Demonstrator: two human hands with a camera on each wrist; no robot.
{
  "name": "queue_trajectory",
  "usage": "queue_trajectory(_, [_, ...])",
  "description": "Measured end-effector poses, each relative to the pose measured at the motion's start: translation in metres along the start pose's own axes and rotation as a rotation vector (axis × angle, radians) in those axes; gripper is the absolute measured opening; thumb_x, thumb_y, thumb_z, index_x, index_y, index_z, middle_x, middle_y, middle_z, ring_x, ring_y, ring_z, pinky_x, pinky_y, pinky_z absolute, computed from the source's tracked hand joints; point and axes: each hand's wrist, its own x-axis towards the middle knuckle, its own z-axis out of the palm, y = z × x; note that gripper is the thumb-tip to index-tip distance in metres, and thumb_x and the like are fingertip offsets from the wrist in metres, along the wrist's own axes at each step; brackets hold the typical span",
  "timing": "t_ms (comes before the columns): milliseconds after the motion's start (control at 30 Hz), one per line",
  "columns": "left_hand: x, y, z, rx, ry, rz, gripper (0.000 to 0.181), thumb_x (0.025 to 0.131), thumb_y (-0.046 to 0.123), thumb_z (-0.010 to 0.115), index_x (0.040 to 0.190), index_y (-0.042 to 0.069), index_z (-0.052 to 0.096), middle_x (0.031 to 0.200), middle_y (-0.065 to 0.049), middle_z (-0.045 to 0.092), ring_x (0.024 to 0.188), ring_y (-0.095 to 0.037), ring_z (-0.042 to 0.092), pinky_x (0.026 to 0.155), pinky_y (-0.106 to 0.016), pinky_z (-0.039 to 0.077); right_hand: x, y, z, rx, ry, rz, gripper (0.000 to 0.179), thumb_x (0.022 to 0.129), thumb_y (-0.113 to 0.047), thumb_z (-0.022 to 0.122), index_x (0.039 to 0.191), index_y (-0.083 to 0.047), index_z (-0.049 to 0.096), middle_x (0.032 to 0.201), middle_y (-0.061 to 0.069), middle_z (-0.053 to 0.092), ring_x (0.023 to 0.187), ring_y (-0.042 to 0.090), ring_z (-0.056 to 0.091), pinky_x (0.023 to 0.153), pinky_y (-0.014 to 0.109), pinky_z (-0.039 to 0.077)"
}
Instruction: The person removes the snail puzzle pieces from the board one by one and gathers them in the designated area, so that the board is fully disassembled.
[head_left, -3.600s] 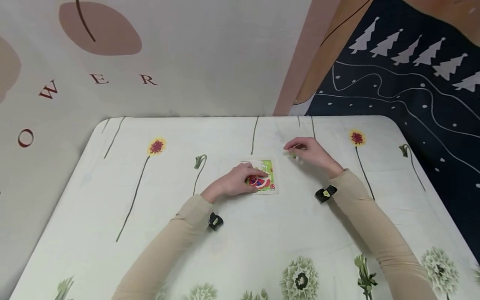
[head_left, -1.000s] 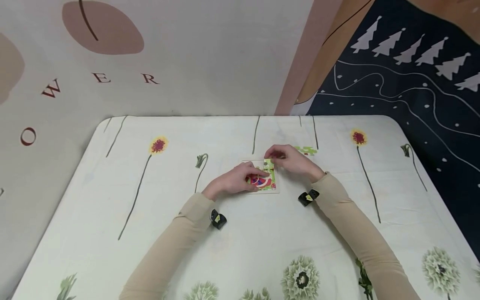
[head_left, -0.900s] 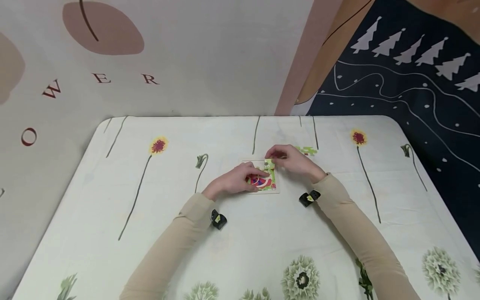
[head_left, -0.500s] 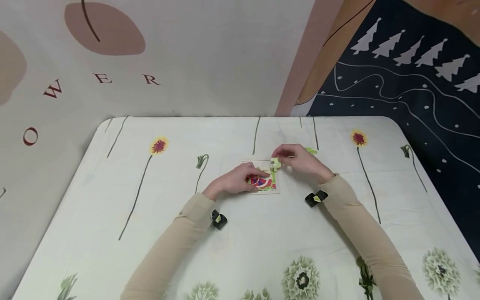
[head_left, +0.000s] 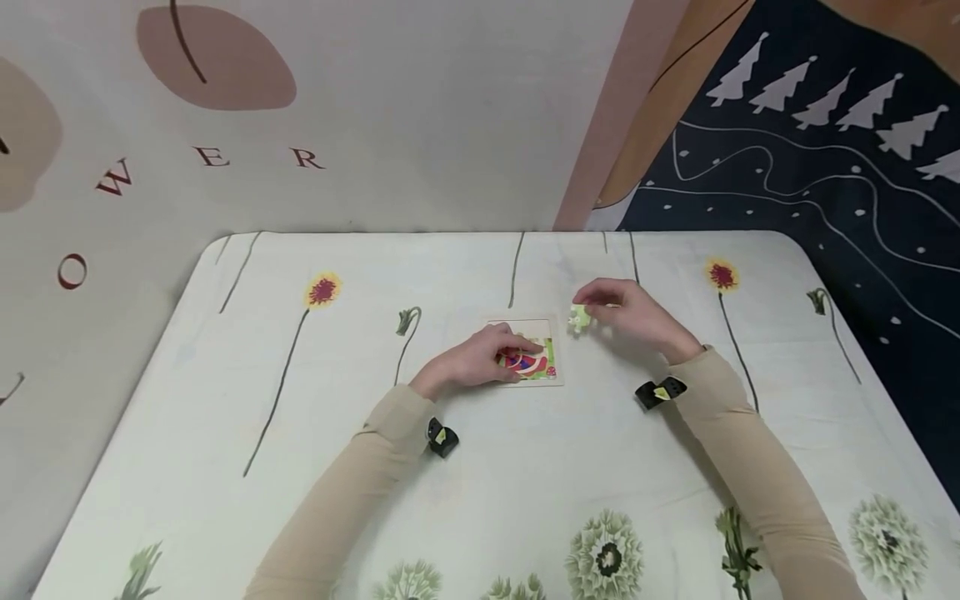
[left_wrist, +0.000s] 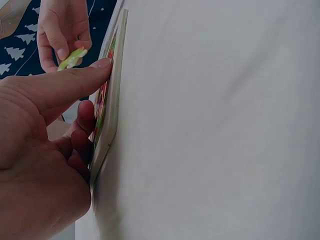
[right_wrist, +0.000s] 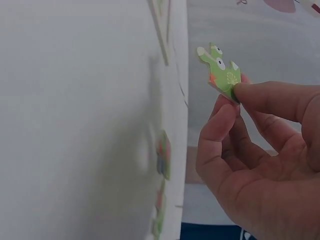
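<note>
My left hand (head_left: 480,358) rests on a small jigsaw puzzle board (head_left: 537,327) in the head view, covering its left part. Red and green pieces fill the board's lower part; a bare pale strip shows along the top. In the left wrist view the thumb (left_wrist: 75,85) presses on the board's face, with the other fingers bent against it. To the right of the board, my right hand (head_left: 630,318) pinches a green puzzle piece (right_wrist: 222,70) between thumb and fingers. The piece has printed eyes and a knobbed edge. It is held up off the table, apart from the board.
Two loose puzzle pieces (right_wrist: 163,155) lie on the table in the right wrist view; in the head view the right hand mostly hides them. The white tablecloth (head_left: 375,500) has printed flowers. A wall hanging (head_left: 450,125) stands behind the table's far edge.
My right hand brought the green piece over the board's upper right, then lifted it away to the right, baring the top strip. The left hand has stayed on the board.
</note>
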Motion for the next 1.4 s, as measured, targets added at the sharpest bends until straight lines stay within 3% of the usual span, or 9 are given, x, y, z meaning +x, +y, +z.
queue_trajectory(233, [0.000, 0.002, 0.000, 0.000, -0.006, -0.006, 0.049, 0.088, 0.011, 0.073, 0.136, 0.014, 0.063, 0.112, -0.010, 0.059, 0.097, -0.017, 0.042, 0.085, -0.026, 0.035, -0.011, -0.002, -0.027, -0.016, 0.047, 0.069, 0.026, 0.099, -0.008, 0.053, 0.122, -0.001, 0.064, 0.120, 0.017, 0.063, 0.100, 0.014, 0.055, 0.083, 0.017, 0.044])
queue_trajectory(433, [0.000, 0.002, 0.000, -0.004, -0.011, -0.020, 0.048, 0.089, 0.011, 0.073, 0.136, 0.015, 0.063, 0.111, -0.009, 0.058, 0.097, -0.017, 0.043, 0.085, -0.026, 0.035, -0.017, 0.001, -0.044, -0.023, 0.098, 0.081, 0.027, 0.100, -0.009, 0.054, 0.122, 0.001, 0.064, 0.120, 0.017, 0.063, 0.098, 0.008, 0.055, 0.081, 0.015, 0.045])
queue_trajectory(933, [-0.002, 0.003, 0.000, -0.007, -0.006, -0.022, 0.048, 0.089, 0.011, 0.073, 0.136, 0.014, 0.063, 0.114, -0.010, 0.059, 0.098, -0.017, 0.043, 0.085, -0.026, 0.036, -0.026, 0.019, -0.059, -0.111, 0.128, 0.105, 0.027, 0.100, -0.006, 0.053, 0.122, 0.003, 0.064, 0.124, 0.023, 0.063, 0.096, 0.004, 0.053, 0.079, 0.012, 0.042])
queue_trajectory(1167, [-0.002, 0.003, 0.000, 0.000, -0.007, -0.032, 0.049, 0.088, 0.011, 0.073, 0.136, 0.015, 0.063, 0.116, -0.010, 0.058, 0.101, -0.018, 0.043, 0.089, -0.028, 0.036, -0.025, 0.031, -0.060, -0.128, 0.120, 0.163, 0.029, 0.100, -0.007, 0.052, 0.125, 0.004, 0.062, 0.127, 0.025, 0.061, 0.100, 0.016, 0.054, 0.076, 0.014, 0.044])
queue_trajectory(1400, [-0.002, 0.003, 0.000, 0.001, -0.013, -0.035, 0.049, 0.089, 0.011, 0.073, 0.137, 0.015, 0.062, 0.116, -0.010, 0.058, 0.102, -0.018, 0.044, 0.089, -0.028, 0.036, -0.021, 0.044, -0.059, -0.151, 0.123, 0.255, 0.031, 0.101, -0.009, 0.051, 0.127, 0.002, 0.063, 0.129, 0.024, 0.060, 0.104, 0.027, 0.051, 0.081, 0.027, 0.042])
